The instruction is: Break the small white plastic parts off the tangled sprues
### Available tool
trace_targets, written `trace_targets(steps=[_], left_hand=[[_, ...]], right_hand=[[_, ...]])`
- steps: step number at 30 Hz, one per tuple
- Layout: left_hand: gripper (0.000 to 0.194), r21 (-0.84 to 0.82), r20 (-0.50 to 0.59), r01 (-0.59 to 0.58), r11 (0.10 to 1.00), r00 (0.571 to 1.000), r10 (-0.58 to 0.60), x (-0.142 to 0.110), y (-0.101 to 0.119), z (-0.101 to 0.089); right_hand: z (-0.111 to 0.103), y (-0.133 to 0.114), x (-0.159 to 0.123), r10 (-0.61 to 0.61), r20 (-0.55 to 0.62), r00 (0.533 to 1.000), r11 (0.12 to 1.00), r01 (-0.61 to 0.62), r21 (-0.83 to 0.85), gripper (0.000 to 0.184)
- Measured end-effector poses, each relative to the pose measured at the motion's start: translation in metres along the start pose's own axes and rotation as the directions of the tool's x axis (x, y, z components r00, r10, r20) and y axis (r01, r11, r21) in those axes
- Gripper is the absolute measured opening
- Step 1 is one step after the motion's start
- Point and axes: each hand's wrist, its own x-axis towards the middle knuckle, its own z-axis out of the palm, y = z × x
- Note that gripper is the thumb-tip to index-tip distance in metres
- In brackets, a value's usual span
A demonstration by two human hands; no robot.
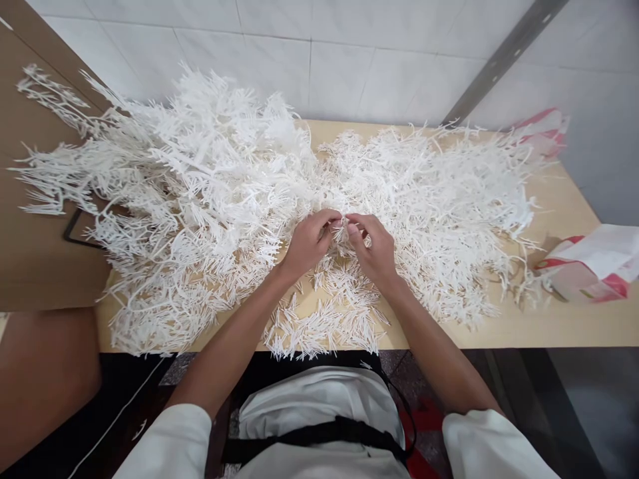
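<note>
My left hand [312,241] and my right hand [373,251] meet over the middle of the table, fingertips almost touching. Both pinch a small white branched plastic piece [343,229], partly hidden by the fingers. A tall heap of white branched plastic strands [224,159] rises to the left of my hands. To the right lies a lower, spread-out heap of similar strands [439,206]. Below my hands, short loose white sticks [324,326] are scattered up to the front edge.
A brown cardboard box [44,253] borders the left side. Red-and-white plastic bags [594,266] sit at the right end of the wooden table [499,332]. Behind stands a tiled wall [349,73]. Another person's bare limb [50,386] shows at lower left.
</note>
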Motion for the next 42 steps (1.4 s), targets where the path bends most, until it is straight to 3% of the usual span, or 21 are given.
trace_targets(steps=[3, 9, 12, 17, 21, 25, 32, 37, 42], left_hand=[[0.014, -0.016, -0.001, 0.043, 0.999, 0.999, -0.043, -0.001, -0.003, 0.001], [0.011, -0.021, 0.037, 0.086, 0.996, 0.996, -0.085, 0.000, 0.001, 0.002], [0.014, -0.017, 0.073, 0.093, 0.996, 0.993, -0.091, 0.001, 0.003, 0.001], [0.009, -0.052, 0.097, 0.132, 0.990, 0.987, -0.127, 0.002, 0.002, -0.002], [0.012, -0.077, 0.107, 0.131, 0.988, 0.987, -0.122, 0.002, 0.001, -0.001], [0.017, -0.055, 0.094, 0.122, 0.991, 0.989, -0.117, 0.001, -0.001, 0.001], [0.021, 0.075, 0.081, 0.063, 0.995, 0.994, -0.069, -0.001, -0.002, 0.005], [0.023, 0.136, 0.056, 0.048, 0.989, 0.997, -0.056, -0.002, 0.001, 0.005], [0.016, 0.168, 0.084, 0.023, 0.986, 0.996, -0.038, -0.002, 0.006, 0.005]], right_hand=[[0.004, 0.001, -0.002, -0.064, 0.009, 0.998, 0.998, 0.064, -0.028, 0.024], [0.006, 0.006, -0.001, -0.192, -0.113, 0.975, 0.978, 0.181, -0.098, 0.020], [0.002, 0.007, -0.001, -0.231, -0.067, 0.971, 0.969, 0.224, -0.104, 0.015], [-0.003, 0.003, -0.002, -0.119, 0.191, 0.974, 0.992, 0.125, -0.018, 0.016], [-0.004, 0.002, -0.002, -0.017, 0.206, 0.978, 1.000, 0.016, 0.004, 0.018], [-0.002, 0.003, -0.001, 0.012, 0.230, 0.973, 1.000, -0.016, 0.016, 0.020], [-0.001, 0.002, -0.002, 0.103, 0.224, 0.969, 0.995, -0.098, -0.031, 0.025], [-0.004, 0.002, 0.000, -0.019, 0.240, 0.971, 0.998, 0.033, -0.056, 0.023], [0.001, 0.006, 0.000, -0.111, 0.112, 0.988, 0.977, 0.129, -0.170, 0.018]])
